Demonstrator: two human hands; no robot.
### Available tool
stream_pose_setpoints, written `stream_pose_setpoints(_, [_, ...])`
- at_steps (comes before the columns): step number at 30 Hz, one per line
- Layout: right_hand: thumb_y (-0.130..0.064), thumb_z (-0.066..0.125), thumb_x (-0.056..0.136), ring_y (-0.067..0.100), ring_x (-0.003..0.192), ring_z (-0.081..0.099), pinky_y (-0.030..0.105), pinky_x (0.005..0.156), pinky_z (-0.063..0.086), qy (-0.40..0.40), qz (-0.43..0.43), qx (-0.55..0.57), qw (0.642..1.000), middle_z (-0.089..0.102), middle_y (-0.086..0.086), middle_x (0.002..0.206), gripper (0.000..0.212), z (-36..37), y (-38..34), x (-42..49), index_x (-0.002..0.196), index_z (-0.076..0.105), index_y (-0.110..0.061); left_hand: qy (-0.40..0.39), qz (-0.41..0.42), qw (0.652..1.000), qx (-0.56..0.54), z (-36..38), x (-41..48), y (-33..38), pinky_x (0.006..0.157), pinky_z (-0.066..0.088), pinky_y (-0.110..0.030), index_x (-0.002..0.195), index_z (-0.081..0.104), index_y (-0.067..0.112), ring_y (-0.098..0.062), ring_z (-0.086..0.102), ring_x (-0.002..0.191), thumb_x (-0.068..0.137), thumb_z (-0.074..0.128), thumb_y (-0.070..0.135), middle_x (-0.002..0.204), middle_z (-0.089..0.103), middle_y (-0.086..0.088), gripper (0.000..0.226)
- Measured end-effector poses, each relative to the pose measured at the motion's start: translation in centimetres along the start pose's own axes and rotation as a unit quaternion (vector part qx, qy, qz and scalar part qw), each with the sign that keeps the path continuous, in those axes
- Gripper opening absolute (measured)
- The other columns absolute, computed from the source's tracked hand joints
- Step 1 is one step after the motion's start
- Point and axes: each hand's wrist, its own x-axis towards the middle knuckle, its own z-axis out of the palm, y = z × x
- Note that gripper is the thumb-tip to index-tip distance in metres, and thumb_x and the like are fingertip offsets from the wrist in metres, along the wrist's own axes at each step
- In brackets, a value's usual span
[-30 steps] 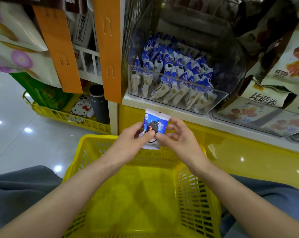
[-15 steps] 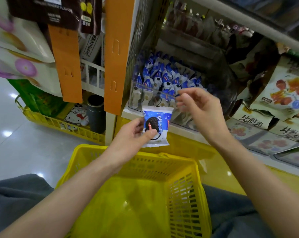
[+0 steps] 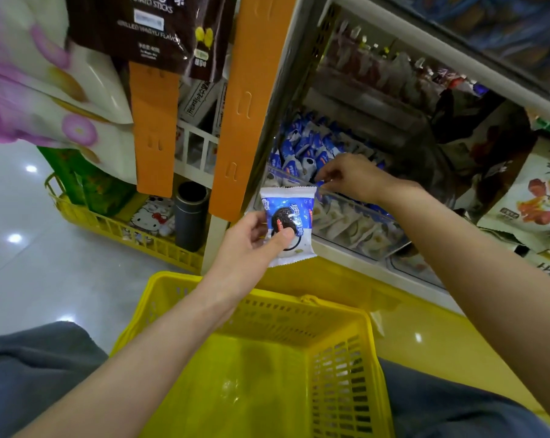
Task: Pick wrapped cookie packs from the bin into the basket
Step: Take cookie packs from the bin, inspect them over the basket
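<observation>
A clear plastic bin (image 3: 356,222) is set on the white shelf ledge (image 3: 356,260). Right of the bin, a second clear container (image 3: 416,267), seemingly shallower, is placed on the same ledge.

Glossy film cookie pack (image 3: 289,223); clear plastic bin (image 3: 356,221); matt yellow plastic basket (image 3: 346,368) w/ slotted walls.

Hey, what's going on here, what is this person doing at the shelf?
A person is picking snacks at a shop shelf. Their left hand holds a blue-and-white wrapped cookie pack up in front of the shelf, not yet in the yellow plastic basket, which shows nothing inside. Their right hand reaches over the front wall of the clear plastic bin onto the blue wrapped packs piled there; whether it holds one is unclear.
</observation>
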Motion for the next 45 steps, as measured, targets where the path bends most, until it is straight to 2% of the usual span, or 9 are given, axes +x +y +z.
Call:
stream_pose_setpoints(4, [-0.018, 0.065, 0.085, 0.013, 0.081, 0.056, 0.025, 0.074, 0.041, 0.026, -0.002, -0.005, 1.000, 0.064, 0.002, 0.088, 0.007, 0.0, -0.3, 0.2, 0.080, 0.062, -0.021, 0.015, -0.005, 1.000, -0.008, 0.1, 0.0, 0.2, 0.075, 0.049, -0.007, 0.099, 0.056, 0.027, -0.001, 0.061, 0.099, 0.089, 0.057, 0.017, 0.107, 0.065, 0.007, 0.014])
stream_pose_setpoints(7, [-0.018, 0.058, 0.090, 0.017, 0.073, 0.059, 0.032, 0.071, 0.050, 0.084, 0.012, 0.056, 0.995, 0.065, 0.005, 0.084, 0.007, -0.7, -0.5, -0.8, 0.085, 0.061, -0.016, 0.033, -0.001, 0.999, -0.001, 0.0, -0.1, 0.2, 0.077, 0.049, -0.010, 0.110, 0.057, 0.019, -0.005, 0.059, 0.104, 0.092, 0.053, 0.021, 0.111, 0.065, 0.003, 0.019])
stream_pose_setpoints(16, [-0.007, 0.053, 0.092, 0.003, 0.071, 0.067, 0.014, 0.060, 0.054, 0.312, -0.052, 0.302, 0.900, 0.065, -0.004, 0.079, 0.010, -3.1, -2.9, -9.3, 0.089, 0.059, -0.014, 0.042, 0.013, 0.999, -0.027, 0.3, -0.7, 0.6, 0.085, 0.051, -0.024, 0.119, 0.055, 0.021, -0.008, 0.060, 0.105, 0.092, 0.051, 0.024, 0.112, 0.065, 0.003, 0.028])
stream_pose_setpoints(27, [-0.001, 0.058, 0.087, 0.006, 0.068, 0.068, 0.020, 0.062, 0.057, 0.188, -0.035, 0.345, 0.919, 0.067, -0.010, 0.070, 0.027, 2.4, -3.6, -14.0, 0.076, 0.061, -0.026, -0.031, 0.005, 0.998, -0.053, 1.2, -1.8, 0.4, 0.066, 0.044, -0.003, 0.117, 0.054, 0.015, 0.010, 0.061, 0.080, 0.092, 0.048, 0.018, 0.101, 0.065, 0.005, 0.026])
stream_pose_setpoints(31, [0.001, 0.055, 0.088, 0.006, 0.065, 0.066, 0.019, 0.061, 0.056, 0.122, 0.005, 0.433, 0.893, 0.065, 0.000, 0.071, 0.019, 3.4, -4.4, -14.1, 0.077, 0.058, -0.014, -0.042, -0.041, 0.997, -0.055, 1.1, -1.8, 0.1, 0.085, 0.048, -0.021, 0.110, 0.056, 0.018, -0.009, 0.061, 0.092, 0.092, 0.049, 0.021, 0.112, 0.064, -0.008, 0.020])
stream_pose_setpoints(34, [0.001, 0.049, 0.092, 0.003, 0.069, 0.066, 0.017, 0.064, 0.055, 0.088, 0.021, 0.505, 0.859, 0.065, 0.004, 0.080, 0.015, 3.5, -4.6, -14.2, 0.084, 0.058, -0.009, -0.087, -0.121, 0.984, -0.093, 0.9, -1.7, -0.2, 0.094, 0.049, -0.042, 0.125, 0.050, 0.014, -0.025, 0.062, 0.103, 0.088, 0.053, 0.029, 0.119, 0.064, -0.011, 0.040])
stream_pose_setpoints(38, [-0.019, 0.045, 0.095, 0.008, 0.087, 0.065, 0.018, 0.065, 0.053, 0.029, 0.033, 0.548, 0.835, 0.069, 0.001, 0.098, 0.022, 3.4, -4.0, -14.8, 0.107, 0.062, -0.014, -0.144, -0.141, 0.976, -0.084, 0.8, -1.7, -0.3, 0.080, 0.055, -0.035, 0.116, 0.057, 0.008, -0.021, 0.067, 0.095, 0.077, 0.058, 0.038, 0.109, 0.069, -0.009, 0.050])
stream_pose_setpoints(42, [-0.047, 0.045, 0.081, 0.014, 0.088, 0.066, 0.023, 0.065, 0.054, 0.010, 0.061, 0.584, 0.810, 0.072, -0.005, 0.096, 0.037, 3.3, -4.3, -15.1, 0.097, 0.068, -0.023, -0.129, -0.143, 0.977, -0.096, 0.9, -1.7, -0.5, 0.072, 0.058, -0.031, 0.103, 0.057, 0.008, -0.020, 0.069, 0.086, 0.069, 0.063, 0.040, 0.100, 0.071, -0.009, 0.047])
stream_pose_setpoints(45, [-0.038, 0.053, 0.083, 0.006, 0.079, 0.068, 0.017, 0.058, 0.052, 0.040, 0.066, 0.545, 0.835, 0.073, -0.005, 0.085, 0.026, 3.5, -5.0, -15.2, 0.091, 0.067, -0.019, -0.119, -0.138, 0.980, -0.079, 1.1, -1.7, -0.5, 0.063, 0.057, -0.028, 0.104, 0.055, 0.009, -0.016, 0.069, 0.078, 0.066, 0.064, 0.043, 0.092, 0.071, -0.005, 0.052])
